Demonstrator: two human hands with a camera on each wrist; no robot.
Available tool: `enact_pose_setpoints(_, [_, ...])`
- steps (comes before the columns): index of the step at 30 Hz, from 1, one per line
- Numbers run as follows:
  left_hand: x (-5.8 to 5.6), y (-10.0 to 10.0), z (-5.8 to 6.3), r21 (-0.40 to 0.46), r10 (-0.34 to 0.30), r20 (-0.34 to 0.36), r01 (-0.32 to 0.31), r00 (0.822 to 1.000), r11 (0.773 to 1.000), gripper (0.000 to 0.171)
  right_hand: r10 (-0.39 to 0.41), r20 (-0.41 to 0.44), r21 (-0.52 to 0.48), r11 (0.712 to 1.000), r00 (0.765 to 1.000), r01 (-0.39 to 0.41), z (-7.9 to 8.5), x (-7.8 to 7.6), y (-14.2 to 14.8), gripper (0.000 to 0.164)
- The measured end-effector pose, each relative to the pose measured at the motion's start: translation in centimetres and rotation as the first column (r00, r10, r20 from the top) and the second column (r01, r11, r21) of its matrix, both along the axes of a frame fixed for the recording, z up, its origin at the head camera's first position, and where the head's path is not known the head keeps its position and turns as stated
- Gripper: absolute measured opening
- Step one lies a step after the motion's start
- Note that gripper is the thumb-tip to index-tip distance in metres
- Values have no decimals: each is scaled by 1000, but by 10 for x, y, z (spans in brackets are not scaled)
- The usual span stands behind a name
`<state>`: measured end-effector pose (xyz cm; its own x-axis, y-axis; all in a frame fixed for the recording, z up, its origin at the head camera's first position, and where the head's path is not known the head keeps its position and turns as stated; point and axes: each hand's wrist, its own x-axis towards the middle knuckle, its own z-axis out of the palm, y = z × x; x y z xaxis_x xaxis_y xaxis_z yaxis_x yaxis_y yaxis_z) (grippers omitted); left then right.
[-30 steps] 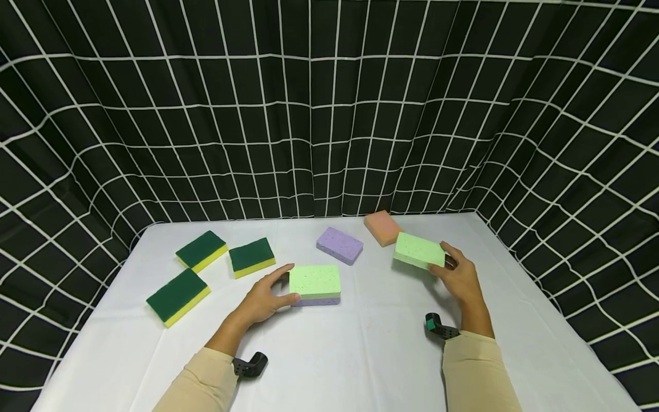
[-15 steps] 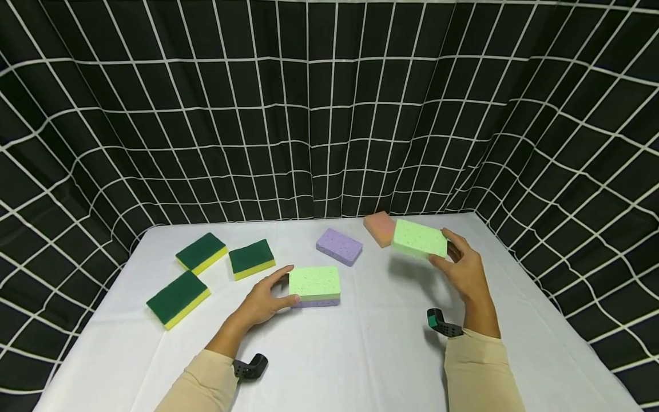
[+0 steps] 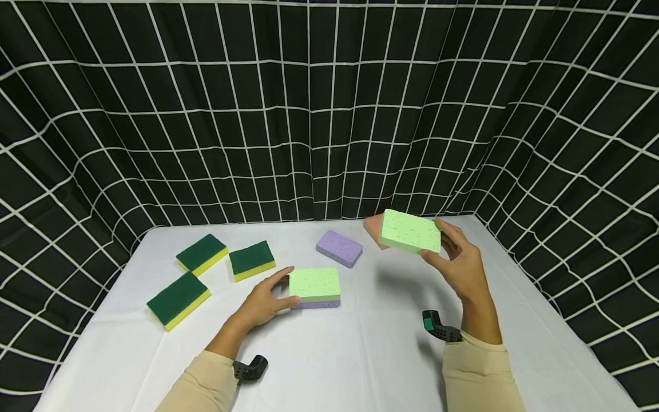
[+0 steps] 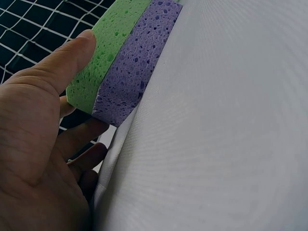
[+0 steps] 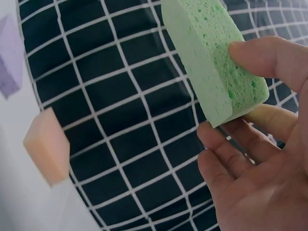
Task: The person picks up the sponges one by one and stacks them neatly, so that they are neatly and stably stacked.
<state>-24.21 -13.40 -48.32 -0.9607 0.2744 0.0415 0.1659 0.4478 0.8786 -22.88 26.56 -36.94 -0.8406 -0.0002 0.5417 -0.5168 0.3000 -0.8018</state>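
Off the table, my right hand point(image 3: 458, 266) holds a light green sponge point(image 3: 410, 231) by its right end. In the right wrist view the thumb presses one face of that sponge point(image 5: 214, 53), with the fingers on the other side. My left hand point(image 3: 261, 302) grips the left end of another light green sponge point(image 3: 314, 283), which lies flat on a purple sponge point(image 3: 319, 304). The left wrist view has the thumb on the green layer point(image 4: 108, 57) and a fingertip by the corner of the purple layer point(image 4: 137, 62). The purple one rests on the table.
A second purple sponge point(image 3: 339, 248) lies behind the stack. An orange sponge point(image 3: 373, 229) is partly hidden behind the raised green one. Three dark green and yellow scrub sponges point(image 3: 201, 252) lie at the left. A black gridded curtain point(image 3: 309, 114) surrounds the white table point(image 3: 329, 366).
My right hand has lifted its green sponge higher and slightly left, so it now covers part of the orange sponge. The left hand and the stack stay in place.
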Motion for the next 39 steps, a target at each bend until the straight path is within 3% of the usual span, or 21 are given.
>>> enact_pose_setpoints(13, [-1,0,-2,-4,9,2,-9,1000,1000,82,153,-34,26,988,988,-152,7,3,-41,71])
enact_pose_setpoints(20, [-2,0,-4,4,0,-11,0,1000,1000,81,191,-34,74,979,981,-189,23,17,-67,68])
enact_pose_setpoints(39, [0,1,-2,9,8,-16,-8,1000,1000,80,267,-38,87,961,963,-263,18,18,-95,68])
